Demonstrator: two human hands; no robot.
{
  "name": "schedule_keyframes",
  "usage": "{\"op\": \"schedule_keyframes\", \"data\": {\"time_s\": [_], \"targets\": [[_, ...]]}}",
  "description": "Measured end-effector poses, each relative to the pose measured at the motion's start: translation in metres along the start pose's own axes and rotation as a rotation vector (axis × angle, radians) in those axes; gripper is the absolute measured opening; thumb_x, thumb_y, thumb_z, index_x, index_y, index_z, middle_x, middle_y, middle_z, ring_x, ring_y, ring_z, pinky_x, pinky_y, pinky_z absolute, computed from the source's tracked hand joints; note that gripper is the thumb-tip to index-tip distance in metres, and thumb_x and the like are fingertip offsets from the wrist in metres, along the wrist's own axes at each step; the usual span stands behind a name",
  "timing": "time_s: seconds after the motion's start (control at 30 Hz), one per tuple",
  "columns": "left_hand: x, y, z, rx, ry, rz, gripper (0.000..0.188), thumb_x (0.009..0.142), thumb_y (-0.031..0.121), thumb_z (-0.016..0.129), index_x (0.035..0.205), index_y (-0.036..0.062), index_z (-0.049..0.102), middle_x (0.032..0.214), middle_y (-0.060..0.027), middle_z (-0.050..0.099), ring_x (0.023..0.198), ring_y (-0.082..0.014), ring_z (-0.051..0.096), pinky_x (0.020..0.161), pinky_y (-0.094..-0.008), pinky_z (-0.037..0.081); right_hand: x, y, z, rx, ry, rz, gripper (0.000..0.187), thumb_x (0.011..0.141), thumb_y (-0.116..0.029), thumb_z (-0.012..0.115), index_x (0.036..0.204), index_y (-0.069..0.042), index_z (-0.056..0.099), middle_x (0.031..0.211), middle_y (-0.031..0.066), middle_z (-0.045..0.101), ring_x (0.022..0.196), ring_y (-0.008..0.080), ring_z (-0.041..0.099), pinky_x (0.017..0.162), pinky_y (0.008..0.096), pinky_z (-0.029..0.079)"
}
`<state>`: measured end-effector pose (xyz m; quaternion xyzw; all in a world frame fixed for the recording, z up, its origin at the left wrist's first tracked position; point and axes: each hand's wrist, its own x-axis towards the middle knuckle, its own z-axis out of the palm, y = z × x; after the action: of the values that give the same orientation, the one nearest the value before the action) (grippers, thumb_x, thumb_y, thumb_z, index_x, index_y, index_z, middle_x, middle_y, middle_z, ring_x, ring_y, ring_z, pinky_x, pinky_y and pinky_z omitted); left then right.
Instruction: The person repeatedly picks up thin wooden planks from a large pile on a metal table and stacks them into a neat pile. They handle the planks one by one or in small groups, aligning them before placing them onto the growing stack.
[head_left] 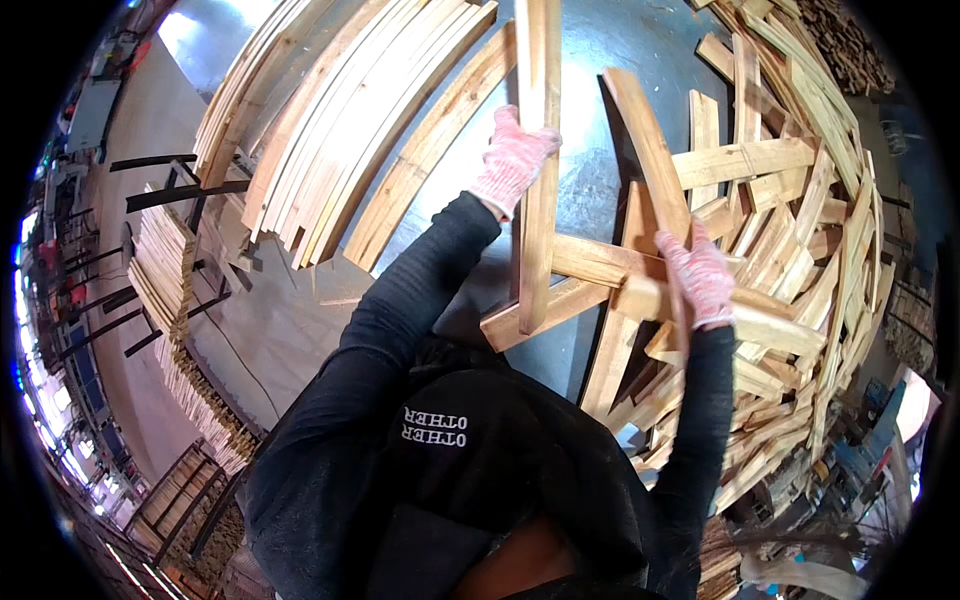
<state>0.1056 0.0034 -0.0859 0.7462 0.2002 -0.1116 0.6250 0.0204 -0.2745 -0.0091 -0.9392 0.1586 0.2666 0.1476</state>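
Shiny grey surface (585,150) | lumber stack (365,120) | left hand (514,160) grips board (539,215) | right hand (700,278) grips plank (645,145)

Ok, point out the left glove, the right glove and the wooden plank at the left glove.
Left glove (507,165): head view, back of the hand.
Right glove (703,280): head view, back of the hand.
Wooden plank (539,225): head view, its face, nearer the wearer than the glove.

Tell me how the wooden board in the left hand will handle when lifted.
The wooden board should stay stiff, being solid-looking timber. It may swing or tip, being long, narrow and gripped partway along by the left hand. Slipping seems unlikely, given the fabric glove.
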Motion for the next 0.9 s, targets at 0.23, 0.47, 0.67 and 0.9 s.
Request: {"op": "schedule_keyframes", "data": {"time_s": [0.23, 0.47, 0.67, 0.9], "targets": [[0.029, -0.060, 0.054, -0.119, -0.335, -0.082, 0.060, 0.092, 0.036, 0.068, 0.129, -0.0076, 0.051, 0.116, -0.0221, 0.064, 0.102, -0.0291, 0.065, 0.090, -0.0368, 0.052, -0.064, -0.109, 0.113, 0.683, 0.071, -0.232, 0.107, 0.069, -0.024, 0.085, 0.152, -0.001, 0.023, 0.131, 0.0211, 0.056, 0.117, 0.0340, 0.059, 0.099, 0.0381, 0.050], [-0.017, -0.034, 0.014, -0.626, -0.924, -0.429, 0.043, 0.098, 0.019, 0.062, 0.133, -0.0025, 0.050, 0.111, -0.0138, 0.068, 0.098, -0.0230, 0.068, 0.079, -0.0365, 0.060, -0.064, -0.017, 0.116, 1.770, -0.224, -0.079, 0.068, 0.082, -0.013, 0.075, 0.140, -0.002, 0.042, 0.113, 0.0142, 0.066, 0.098, 0.0241, 0.068, 0.085, 0.0349, 0.059], [-0.147, -0.049, -0.014, -0.482, -0.887, -0.301, 0.051, 0.093, 0.013, 0.065, 0.139, 0.0001, 0.047, 0.124, -0.0080, 0.061, 0.111, -0.0172, 0.060, 0.095, -0.0329, 0.052, -0.061, -0.014, 0.128, 1.789, -0.260, -0.052, 0.069, 0.085, -0.013, 0.076, 0.144, -0.002, 0.042, 0.116, 0.0110, 0.065, 0.098, 0.0188, 0.066, 0.085, 0.0304, 0.056], [-0.136, -0.079, -0.028, -0.188, -0.483, -0.067, 0.061, 0.093, 0.021, 0.065, 0.144, -0.0009, 0.039, 0.122, -0.0106, 0.061, 0.109, -0.0181, 0.059, 0.096, -0.0317, 0.049, -0.037, -0.034, 0.131, 1.364, -0.037, -0.186, 0.084, 0.080, -0.023, 0.082, 0.147, 0.002, 0.038, 0.121, 0.0132, 0.062, 0.107, 0.0210, 0.062, 0.090, 0.0328, 0.053]]}}
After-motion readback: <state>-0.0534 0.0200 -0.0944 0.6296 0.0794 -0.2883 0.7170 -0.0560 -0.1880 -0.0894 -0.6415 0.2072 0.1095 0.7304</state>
